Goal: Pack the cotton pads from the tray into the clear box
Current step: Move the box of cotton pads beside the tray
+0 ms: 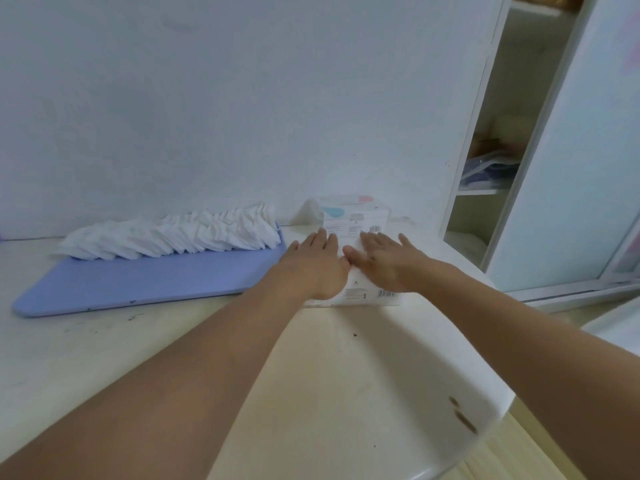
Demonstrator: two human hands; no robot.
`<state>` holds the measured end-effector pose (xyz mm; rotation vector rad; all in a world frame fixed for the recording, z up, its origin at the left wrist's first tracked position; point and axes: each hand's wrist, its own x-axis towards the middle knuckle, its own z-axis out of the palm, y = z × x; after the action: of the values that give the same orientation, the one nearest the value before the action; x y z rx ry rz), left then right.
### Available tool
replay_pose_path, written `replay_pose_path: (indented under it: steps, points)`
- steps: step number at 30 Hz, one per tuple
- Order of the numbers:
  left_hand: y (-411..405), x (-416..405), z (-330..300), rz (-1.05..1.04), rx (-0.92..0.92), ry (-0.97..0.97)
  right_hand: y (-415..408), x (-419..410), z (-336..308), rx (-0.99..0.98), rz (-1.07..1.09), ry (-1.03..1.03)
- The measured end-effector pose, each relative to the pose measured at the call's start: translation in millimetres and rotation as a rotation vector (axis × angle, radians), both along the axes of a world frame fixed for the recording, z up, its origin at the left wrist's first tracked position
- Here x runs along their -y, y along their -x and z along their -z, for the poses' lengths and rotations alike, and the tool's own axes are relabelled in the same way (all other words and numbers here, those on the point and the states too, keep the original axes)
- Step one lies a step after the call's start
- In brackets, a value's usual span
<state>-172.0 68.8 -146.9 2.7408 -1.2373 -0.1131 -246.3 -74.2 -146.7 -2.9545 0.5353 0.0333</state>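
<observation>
we see both hands lying flat, fingers straight, on the clear box (360,271), which sits on the white table (346,375) at about 1 o'clock from the table's middle. the left hand (313,263) and right hand (379,258) lie side by side with thumbs nearly touching, pressing on top and gripping nothing. the cotton pads (173,237) lie in a long overlapping row along the far edge of the blue tray (138,285), at 9 o'clock from the box. an open cupboard (495,150) stands at 2 o'clock.
</observation>
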Motion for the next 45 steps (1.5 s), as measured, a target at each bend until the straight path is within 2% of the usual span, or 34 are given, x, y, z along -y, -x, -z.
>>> replay_pose_path:
  steps: [3,9,10,11,12,13,14,15,17,19,22,24,30,33,37,39,42,45]
  points:
    - [0,4,-2,-0.007,-0.006,-0.074,-9,-5,4,-0.004,-0.043,-0.049]
    - [-8,0,0,0.031,-0.055,-0.040,-8,-5,-11,-0.032,-0.070,-0.407]
    - [-9,-1,2,0.030,-0.048,-0.018,-5,-3,-14,0.042,-0.127,-0.545]
    - [-9,-1,4,0.025,-0.048,0.026,-1,-1,-16,0.209,-0.152,-0.676]
    - [-9,-2,6,0.029,-0.054,0.103,4,4,-17,0.472,-0.080,-0.717]
    - [-11,-2,9,0.024,-0.087,0.249,7,11,-15,0.749,0.082,-0.674]
    - [-12,-3,10,-0.013,-0.168,0.458,10,22,-10,0.923,0.264,-0.609]
    - [-13,-4,11,-0.074,-0.267,0.684,14,31,-3,0.961,0.409,-0.633]
    - [-20,-8,14,-0.257,-0.455,1.022,15,39,11,0.796,0.531,-1.007]
    - [-28,-12,22,-0.359,-0.640,1.107,13,38,21,0.663,0.514,-1.202]
    - [-29,-16,41,-0.376,-0.825,1.208,10,37,28,0.710,0.428,-1.263]
    - [-29,-16,43,-0.347,-0.850,1.298,10,38,30,0.777,0.386,-1.277]
    - [-20,-18,43,-0.324,-0.859,1.373,18,35,33,0.850,0.284,-1.445]
    - [-9,-18,36,-0.349,-0.975,1.419,24,29,32,0.876,0.224,-1.545]
    - [-2,-20,31,-0.154,-1.102,1.489,30,27,31,0.914,0.070,-1.778]
    - [0,-23,27,-0.155,-1.137,1.475,34,27,29,0.882,0.043,-1.779]
    - [5,-28,25,-0.241,-1.160,1.355,37,24,27,0.754,0.063,-1.673]
    - [2,-30,29,-0.255,-1.137,1.327,38,25,29,0.723,0.069,-1.578]
